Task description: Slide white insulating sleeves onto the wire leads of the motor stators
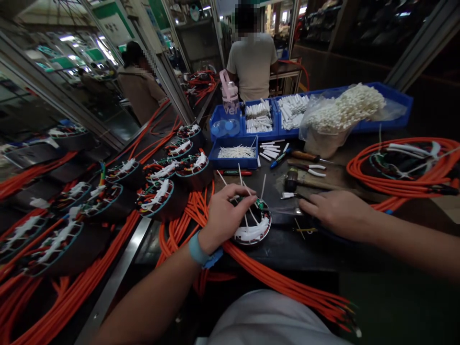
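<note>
A: Left side of the frame: contents?

B: Wound cores [160,199], a cluster of dark cylinders, their wire tops crossed by white lacing. No long ends stand up on the nearer ones; judged the furthest along. Next, orange cables [187,213], bundled, spilling toward the lower centre.

A: Centre?

B: Left hand [224,211], one, blue band at the wrist, fingers bent over a single core [253,235] at the middle of the frame. Thumb and forefinger close together among the white ties [265,184]; whether they pinch one, cannot tell. Above: a blue tray [233,163] of thin white strips.

A: State of that single core?

B: Partly done, by judgement. White covering lies along its lower arc — but several ties stand long above it, their ends uncut. Those ends look like the part left.

A: Right of centre?

B: Bladed tool [282,211], blurred, pointing at the core. Mallet [293,179] and pliers [314,170], lying loose above. Right hand [334,213], one, curled around the bladed tool's handle.

A: Far right?

B: Coil of orange cable [388,183], one, looped around another wired piece, partly hidden.
</note>
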`<action>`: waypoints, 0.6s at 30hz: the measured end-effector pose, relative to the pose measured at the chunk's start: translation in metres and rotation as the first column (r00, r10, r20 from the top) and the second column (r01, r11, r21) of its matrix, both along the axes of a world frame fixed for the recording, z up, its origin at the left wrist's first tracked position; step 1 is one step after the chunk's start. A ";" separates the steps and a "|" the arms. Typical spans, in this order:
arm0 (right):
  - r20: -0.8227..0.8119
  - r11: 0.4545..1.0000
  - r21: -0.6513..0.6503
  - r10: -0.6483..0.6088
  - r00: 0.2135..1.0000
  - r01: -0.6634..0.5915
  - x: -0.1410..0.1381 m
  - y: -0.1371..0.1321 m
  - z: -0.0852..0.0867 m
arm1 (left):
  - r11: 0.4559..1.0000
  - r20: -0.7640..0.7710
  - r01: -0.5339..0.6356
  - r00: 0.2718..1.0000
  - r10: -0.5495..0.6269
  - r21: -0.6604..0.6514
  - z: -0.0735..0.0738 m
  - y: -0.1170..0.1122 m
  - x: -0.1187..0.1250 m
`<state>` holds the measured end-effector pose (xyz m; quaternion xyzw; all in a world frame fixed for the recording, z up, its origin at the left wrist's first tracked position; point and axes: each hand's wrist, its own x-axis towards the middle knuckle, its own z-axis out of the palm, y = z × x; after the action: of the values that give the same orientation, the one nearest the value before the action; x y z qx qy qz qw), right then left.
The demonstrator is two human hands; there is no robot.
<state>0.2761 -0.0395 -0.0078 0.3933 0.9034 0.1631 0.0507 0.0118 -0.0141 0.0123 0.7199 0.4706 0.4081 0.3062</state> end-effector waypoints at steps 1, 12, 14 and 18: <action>-0.019 0.999 0.013 -0.044 0.999 0.044 0.003 0.000 -0.005 | 1.000 -0.026 -0.005 1.000 0.006 0.017 0.004 0.003 -0.001; -0.133 0.994 0.014 -0.104 0.986 0.107 -0.025 0.014 -0.040 | 0.957 -0.251 0.288 0.925 -0.285 -0.024 0.016 0.041 0.011; -0.154 0.987 -0.005 -0.160 0.975 0.161 -0.020 0.015 -0.041 | 0.988 -0.088 0.151 0.985 -0.147 0.042 0.015 0.037 0.001; -0.130 0.958 -0.134 -0.272 0.953 0.255 -0.023 0.027 -0.025 | 0.996 -0.063 -0.067 0.996 0.063 -0.051 0.020 0.045 -0.024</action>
<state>0.2529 -0.0124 -0.0329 0.5179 0.8519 0.0728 0.0281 -0.0120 0.0310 0.0321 0.7081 0.5136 0.3828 0.2971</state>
